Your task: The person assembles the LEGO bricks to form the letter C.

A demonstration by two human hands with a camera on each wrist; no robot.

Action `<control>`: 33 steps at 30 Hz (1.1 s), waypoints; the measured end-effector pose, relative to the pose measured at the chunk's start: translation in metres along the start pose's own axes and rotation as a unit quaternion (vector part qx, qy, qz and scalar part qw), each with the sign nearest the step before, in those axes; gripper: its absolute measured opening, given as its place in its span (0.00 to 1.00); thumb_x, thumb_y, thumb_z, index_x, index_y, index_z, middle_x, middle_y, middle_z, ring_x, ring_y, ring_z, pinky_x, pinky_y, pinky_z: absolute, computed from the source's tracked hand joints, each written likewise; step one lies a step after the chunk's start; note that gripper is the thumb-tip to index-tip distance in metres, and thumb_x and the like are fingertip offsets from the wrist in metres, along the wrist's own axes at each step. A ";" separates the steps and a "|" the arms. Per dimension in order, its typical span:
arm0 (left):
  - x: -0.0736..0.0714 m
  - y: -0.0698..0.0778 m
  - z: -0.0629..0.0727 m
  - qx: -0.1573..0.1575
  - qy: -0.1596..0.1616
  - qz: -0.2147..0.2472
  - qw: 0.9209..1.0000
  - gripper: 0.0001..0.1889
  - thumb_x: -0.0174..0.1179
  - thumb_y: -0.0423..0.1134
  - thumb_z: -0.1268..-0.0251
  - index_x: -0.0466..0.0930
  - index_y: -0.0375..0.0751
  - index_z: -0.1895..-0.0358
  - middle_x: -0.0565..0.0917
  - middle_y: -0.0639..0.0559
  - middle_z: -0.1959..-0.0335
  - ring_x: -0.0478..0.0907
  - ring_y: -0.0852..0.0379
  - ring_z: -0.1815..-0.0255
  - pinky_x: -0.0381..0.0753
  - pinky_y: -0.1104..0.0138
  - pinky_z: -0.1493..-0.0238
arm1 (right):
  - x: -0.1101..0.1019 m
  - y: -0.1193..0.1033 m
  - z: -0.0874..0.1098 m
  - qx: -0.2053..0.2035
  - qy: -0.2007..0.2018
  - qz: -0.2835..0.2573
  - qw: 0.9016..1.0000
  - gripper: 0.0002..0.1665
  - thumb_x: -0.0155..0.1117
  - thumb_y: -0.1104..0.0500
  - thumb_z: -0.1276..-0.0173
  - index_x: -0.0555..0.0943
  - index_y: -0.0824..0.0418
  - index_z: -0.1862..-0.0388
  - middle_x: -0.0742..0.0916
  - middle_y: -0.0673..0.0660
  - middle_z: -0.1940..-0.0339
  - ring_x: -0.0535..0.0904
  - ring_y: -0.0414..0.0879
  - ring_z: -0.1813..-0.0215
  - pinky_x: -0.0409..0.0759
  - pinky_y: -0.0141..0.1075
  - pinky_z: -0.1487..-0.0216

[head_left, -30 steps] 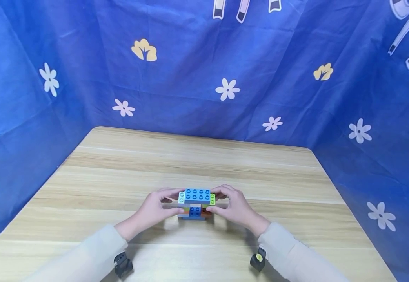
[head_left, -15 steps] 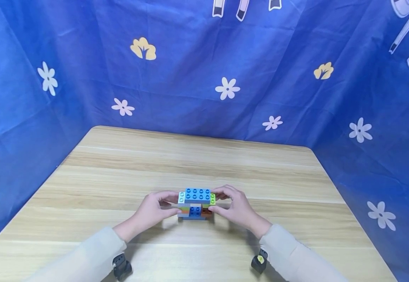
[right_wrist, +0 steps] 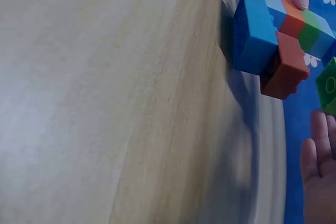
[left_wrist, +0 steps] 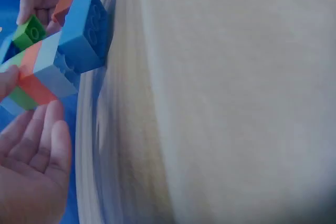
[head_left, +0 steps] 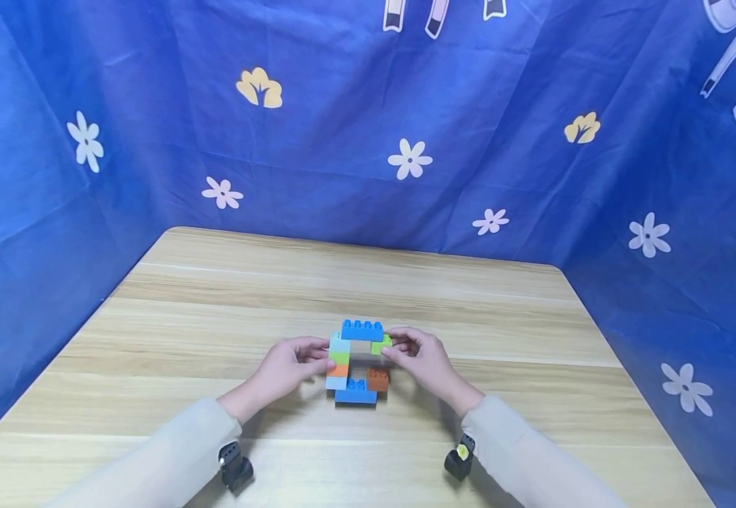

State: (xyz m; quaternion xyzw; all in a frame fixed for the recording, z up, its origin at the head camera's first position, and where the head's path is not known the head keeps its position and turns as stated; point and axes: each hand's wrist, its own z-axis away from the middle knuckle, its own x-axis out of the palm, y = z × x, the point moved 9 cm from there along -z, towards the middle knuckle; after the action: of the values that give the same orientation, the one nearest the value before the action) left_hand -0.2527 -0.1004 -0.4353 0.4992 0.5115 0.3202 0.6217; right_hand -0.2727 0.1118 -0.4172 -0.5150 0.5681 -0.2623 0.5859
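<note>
In the head view a frame-like build of toy bricks stands tilted back between both hands. My left hand (head_left: 292, 368) grips its left column (head_left: 339, 360) of light-blue, green and orange bricks, thumb in front. A blue brick (head_left: 362, 330) spans the top, with a lime-green brick (head_left: 381, 346) under its right end. My right hand (head_left: 423, 361) pinches that green brick between thumb and fingers. Along the bottom runs another blue brick (right_wrist: 256, 38), with a red-brown brick (right_wrist: 287, 65) on its right end. A gap separates the red-brown brick from the green one.
The build is over the middle of a wood-grain table (head_left: 317, 275), nearer its front. A blue patterned curtain (head_left: 342, 106) encloses the back and sides. Black wrist cameras (head_left: 235, 467) hang below the pale sleeves (head_left: 173, 451).
The build has tipped back, its front now facing the head camera. A gap now shows between the green and red-brown bricks on the right. Both hands have shifted slightly with it.
</note>
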 end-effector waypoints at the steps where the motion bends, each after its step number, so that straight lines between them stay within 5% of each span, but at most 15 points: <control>1: 0.000 0.000 -0.002 -0.002 0.003 -0.007 1.000 0.26 0.67 0.40 0.41 0.74 0.26 0.44 0.84 0.42 0.59 0.82 0.52 0.61 0.83 0.63 0.61 | 0.000 0.003 -0.002 0.006 0.007 -0.002 1.000 0.20 0.69 0.61 0.39 0.80 0.66 0.49 0.84 0.55 0.60 0.80 0.47 0.58 0.81 0.33 0.57; 11: 0.006 -0.004 -0.017 -0.034 0.010 -0.030 0.999 0.24 0.63 0.36 0.38 0.72 0.20 0.45 0.83 0.38 0.59 0.82 0.48 0.60 0.84 0.65 0.64 | 0.002 0.030 -0.013 0.078 0.039 0.030 0.996 0.22 0.64 0.51 0.34 0.80 0.65 0.49 0.86 0.56 0.60 0.82 0.46 0.59 0.81 0.34 0.57; 18: 0.008 -0.006 -0.018 -0.046 0.024 -0.046 0.998 0.21 0.61 0.36 0.37 0.74 0.21 0.47 0.84 0.39 0.61 0.83 0.51 0.65 0.83 0.64 0.65 | 0.004 0.043 -0.014 0.137 0.036 0.020 0.990 0.23 0.64 0.48 0.34 0.80 0.65 0.49 0.87 0.56 0.64 0.83 0.48 0.65 0.81 0.37 0.69; 26: 0.005 -0.006 -0.017 -0.039 0.054 -0.084 0.994 0.17 0.62 0.35 0.38 0.78 0.24 0.50 0.84 0.40 0.62 0.82 0.50 0.63 0.83 0.64 0.63 | 0.005 0.041 -0.014 0.126 0.032 0.054 0.990 0.19 0.64 0.54 0.34 0.80 0.66 0.50 0.86 0.56 0.62 0.83 0.46 0.63 0.82 0.34 0.62; 33: 0.000 -0.009 -0.021 -0.048 0.061 -0.064 0.995 0.19 0.63 0.36 0.38 0.76 0.26 0.47 0.85 0.43 0.62 0.82 0.50 0.62 0.83 0.65 0.64 | -0.002 0.035 -0.015 0.113 0.030 0.039 0.992 0.21 0.65 0.56 0.34 0.79 0.67 0.47 0.86 0.57 0.59 0.83 0.47 0.61 0.82 0.34 0.59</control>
State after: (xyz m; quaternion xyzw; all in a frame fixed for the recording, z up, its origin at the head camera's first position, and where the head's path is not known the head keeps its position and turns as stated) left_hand -0.2742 -0.0972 -0.4436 0.4144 0.5631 0.3338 0.6323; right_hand -0.2963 0.1203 -0.4451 -0.4151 0.5712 -0.3173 0.6331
